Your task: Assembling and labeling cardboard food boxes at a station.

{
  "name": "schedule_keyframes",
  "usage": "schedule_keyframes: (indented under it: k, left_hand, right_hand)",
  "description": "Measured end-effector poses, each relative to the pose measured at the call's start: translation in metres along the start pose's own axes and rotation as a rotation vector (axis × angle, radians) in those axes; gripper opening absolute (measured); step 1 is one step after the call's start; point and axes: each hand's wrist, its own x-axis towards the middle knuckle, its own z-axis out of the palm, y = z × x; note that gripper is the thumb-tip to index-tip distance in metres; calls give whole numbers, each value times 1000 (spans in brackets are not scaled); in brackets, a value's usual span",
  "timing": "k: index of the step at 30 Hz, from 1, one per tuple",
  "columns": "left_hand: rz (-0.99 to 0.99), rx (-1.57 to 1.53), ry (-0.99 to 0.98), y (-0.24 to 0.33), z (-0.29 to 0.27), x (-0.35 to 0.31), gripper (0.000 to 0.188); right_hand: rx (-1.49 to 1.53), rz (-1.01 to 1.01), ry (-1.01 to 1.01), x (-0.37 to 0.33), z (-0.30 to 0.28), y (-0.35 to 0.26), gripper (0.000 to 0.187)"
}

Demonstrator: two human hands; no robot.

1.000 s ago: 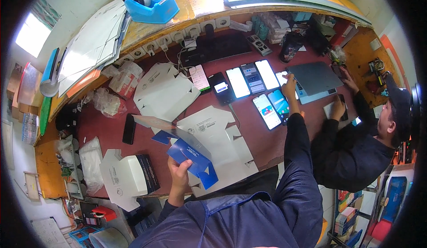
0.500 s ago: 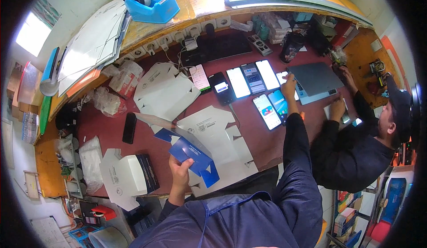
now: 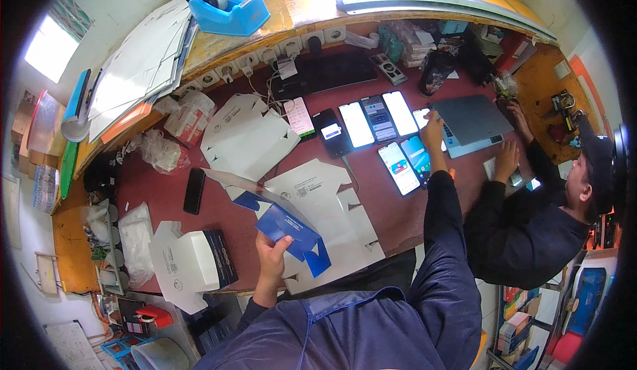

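My left hand (image 3: 271,256) grips a blue and white folding carton (image 3: 290,230) by its near edge. The carton's flaps stand unfolded above a flat white box blank (image 3: 318,201). My right arm reaches across the table. At its end, my right hand (image 3: 432,136) lies over a lit phone (image 3: 420,116) beside the laptop, fingers bent at its far end; whether it grips the phone is hidden. Just left of that hand lie a phone with a teal screen (image 3: 416,153) and a white-screened phone (image 3: 398,168). Farther back is a row of phones, including a bright one (image 3: 399,113).
At right, a co-worker's hand (image 3: 507,161) rests near the closed grey laptop (image 3: 474,124). A part-folded white box (image 3: 199,260), a dark phone (image 3: 194,191) and another white blank (image 3: 245,131) lie at left. A tape dispenser (image 3: 229,11) stands on the upper shelf.
My left hand and the carton have shifted slightly to the right. The co-worker's near hand has moved a little and flattened by the laptop. My right hand has barely moved.
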Motion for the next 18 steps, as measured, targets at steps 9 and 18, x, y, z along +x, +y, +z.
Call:
schedule_keyframes:
  k: [9,18]
  left_hand:
    - [-20,21,-17,7,12,-1,39]
    - [-45,77,-91,-1,9,0,33]
  right_hand:
    - [-132,-36,-83,-2,-11,-5,32]
    - [-80,-72,-58,3,-6,12,33]
